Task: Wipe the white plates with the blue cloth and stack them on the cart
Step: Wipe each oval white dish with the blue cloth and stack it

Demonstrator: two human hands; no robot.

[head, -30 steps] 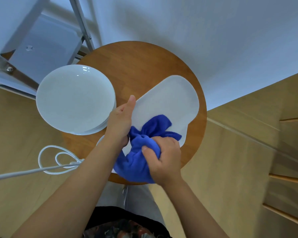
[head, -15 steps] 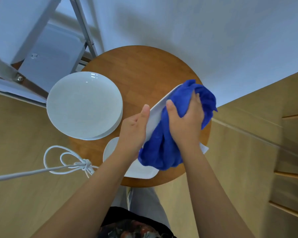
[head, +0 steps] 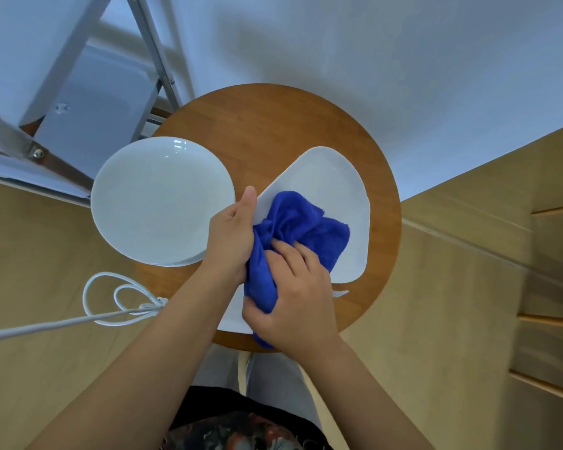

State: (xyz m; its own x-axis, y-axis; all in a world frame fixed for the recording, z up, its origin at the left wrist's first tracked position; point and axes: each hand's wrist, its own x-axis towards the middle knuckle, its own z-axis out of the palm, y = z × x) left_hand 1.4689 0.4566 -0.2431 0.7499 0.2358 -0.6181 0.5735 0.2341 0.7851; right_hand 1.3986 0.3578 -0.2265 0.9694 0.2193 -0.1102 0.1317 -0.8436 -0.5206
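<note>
- I am wiping the oblong white plate [head: 333, 190], which is lying at the centre right of the frame, its long axis running from lower left to upper right.
- I am bunching the blue cloth [head: 301, 228] on the plate's near half; the bare far half lies up and to the right of my right hand.
- My right hand [head: 294, 295] is gripping the cloth, fingers curled into the folds, pressing it down.
- My left hand [head: 231, 233] is holding the plate's left edge, thumb pointing up along the rim, steadying it.
- The stack of round white plates [head: 161, 203] is sitting just left of my left hand on the round wooden tabletop [head: 267, 125].
- The cart [head: 88, 102] is standing in the upper left of the frame, so my left hand is nearer to it.
- A looped white cord [head: 117, 303] is lying at the lower left.
</note>
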